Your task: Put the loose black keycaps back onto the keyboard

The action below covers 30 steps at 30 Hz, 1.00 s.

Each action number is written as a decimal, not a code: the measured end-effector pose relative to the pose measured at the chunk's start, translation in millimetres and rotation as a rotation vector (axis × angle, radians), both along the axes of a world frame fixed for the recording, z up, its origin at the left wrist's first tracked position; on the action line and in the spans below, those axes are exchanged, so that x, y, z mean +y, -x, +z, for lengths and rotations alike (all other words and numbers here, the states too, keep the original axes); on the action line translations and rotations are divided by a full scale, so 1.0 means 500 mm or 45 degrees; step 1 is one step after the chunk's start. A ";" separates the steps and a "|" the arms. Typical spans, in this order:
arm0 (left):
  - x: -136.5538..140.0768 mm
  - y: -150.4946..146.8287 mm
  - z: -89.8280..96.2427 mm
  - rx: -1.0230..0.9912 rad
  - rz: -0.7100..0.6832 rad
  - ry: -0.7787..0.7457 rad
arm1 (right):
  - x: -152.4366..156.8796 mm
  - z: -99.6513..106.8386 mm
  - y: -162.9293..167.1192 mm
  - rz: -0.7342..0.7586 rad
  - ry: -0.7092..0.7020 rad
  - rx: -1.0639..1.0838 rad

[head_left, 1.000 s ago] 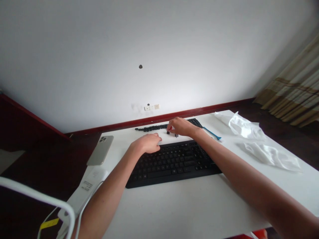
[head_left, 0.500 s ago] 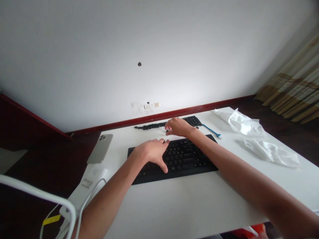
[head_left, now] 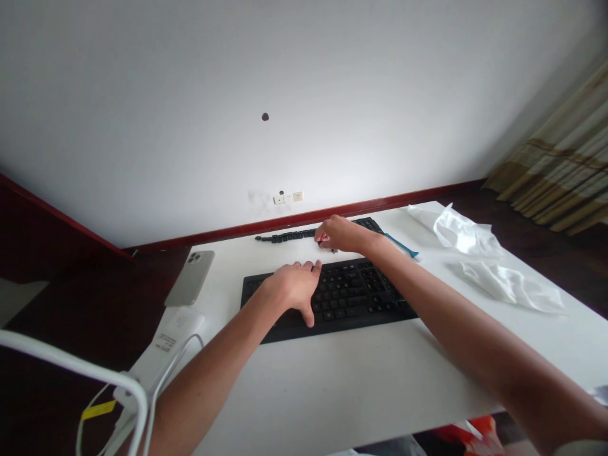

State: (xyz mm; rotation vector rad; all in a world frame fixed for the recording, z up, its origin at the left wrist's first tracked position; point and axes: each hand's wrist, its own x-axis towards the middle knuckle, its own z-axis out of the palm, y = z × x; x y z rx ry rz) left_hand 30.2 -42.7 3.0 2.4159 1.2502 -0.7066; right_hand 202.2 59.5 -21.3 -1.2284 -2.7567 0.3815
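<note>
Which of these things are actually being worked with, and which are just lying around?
Likely in use:
- keyboard, under the left hand
- loose keys, by the right hand
- perhaps the blue tool, untouched but near the keys

Seemingly just lying around:
- phone
- white strip
- plastic

No legible lettering, even on the keyboard (head_left: pixel 352 295)
</note>
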 end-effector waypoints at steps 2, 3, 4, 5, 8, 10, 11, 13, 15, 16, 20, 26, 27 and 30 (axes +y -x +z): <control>-0.001 -0.001 0.003 0.019 0.007 0.004 | -0.009 0.035 -0.014 -0.006 0.064 -0.030; -0.002 -0.002 0.004 0.028 0.004 0.006 | -0.016 0.052 -0.022 -0.004 0.093 -0.058; -0.003 -0.003 0.006 0.034 -0.001 0.007 | -0.026 0.067 -0.029 -0.001 0.116 -0.077; -0.003 -0.004 0.007 0.039 -0.005 0.008 | -0.038 0.081 -0.036 -0.003 0.141 -0.077; -0.005 -0.007 0.010 0.052 -0.003 0.006 | -0.078 0.105 -0.053 0.039 0.266 -0.056; -0.005 -0.009 0.011 0.057 0.004 0.010 | -0.100 0.106 -0.060 0.083 0.389 -0.079; -0.004 -0.010 0.012 0.059 0.007 0.013 | -0.107 0.102 -0.062 0.100 0.442 -0.098; -0.004 -0.011 0.013 0.058 0.003 0.017 | -0.113 0.091 -0.062 0.137 0.525 -0.140; -0.004 -0.013 0.013 0.056 -0.006 0.021 | -0.111 0.078 -0.059 0.173 0.576 -0.180; -0.005 -0.014 0.012 0.051 -0.008 0.023 | -0.108 0.072 -0.056 0.186 0.590 -0.196; -0.011 -0.017 0.006 0.051 -0.003 0.009 | -0.105 0.056 -0.043 0.186 0.580 -0.194; -0.016 -0.021 -0.001 0.081 -0.011 -0.015 | -0.119 0.051 -0.031 0.155 0.517 -0.180; -0.016 -0.022 -0.001 0.086 -0.012 -0.021 | -0.120 0.050 -0.030 0.157 0.512 -0.192; -0.015 -0.022 0.002 0.116 -0.032 -0.027 | -0.120 0.047 -0.027 0.154 0.495 -0.215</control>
